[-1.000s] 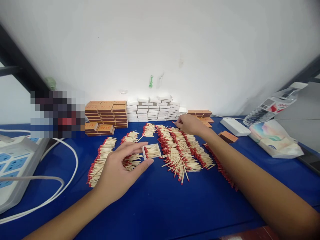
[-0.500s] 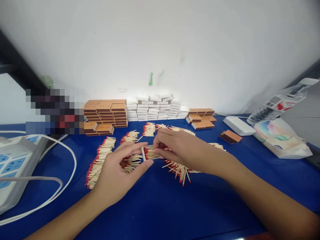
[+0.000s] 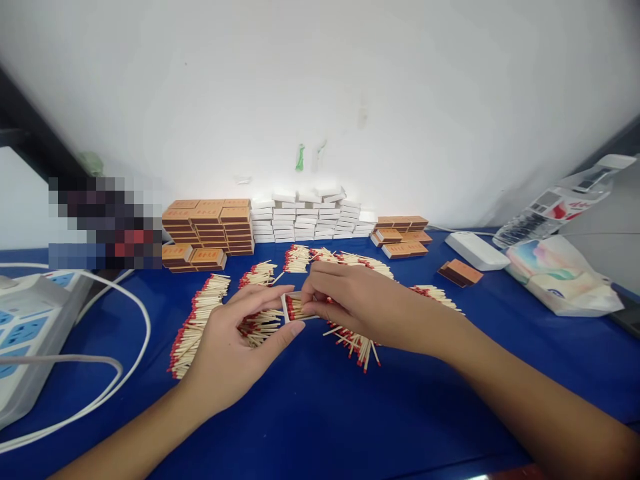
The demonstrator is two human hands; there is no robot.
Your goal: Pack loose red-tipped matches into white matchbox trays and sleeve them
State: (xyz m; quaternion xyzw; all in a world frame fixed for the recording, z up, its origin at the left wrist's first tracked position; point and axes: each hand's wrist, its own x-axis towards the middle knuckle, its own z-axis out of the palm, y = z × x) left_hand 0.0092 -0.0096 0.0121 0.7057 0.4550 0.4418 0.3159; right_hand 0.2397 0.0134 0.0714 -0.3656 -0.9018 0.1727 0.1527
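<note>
A small white matchbox tray [image 3: 293, 307] with red-tipped matches in it lies on the blue table cover [image 3: 320, 413]. My left hand [image 3: 235, 347] holds the tray's left end between thumb and forefinger. My right hand [image 3: 350, 300] is over the tray's right part, fingertips pinched on matches at the tray. Loose matches [image 3: 200, 320] lie in rows and heaps around and under both hands.
Stacks of orange matchboxes [image 3: 210, 223] and white trays [image 3: 305, 217] line the wall. More orange boxes [image 3: 403, 240] lie right of them. A power strip [image 3: 30, 333] with white cables sits left. A white box [image 3: 475, 250] and a plastic packet [image 3: 560, 277] lie right.
My right hand came back from the far end of the match rows to the tray and now pinches matches at it. My left hand stayed on the tray.
</note>
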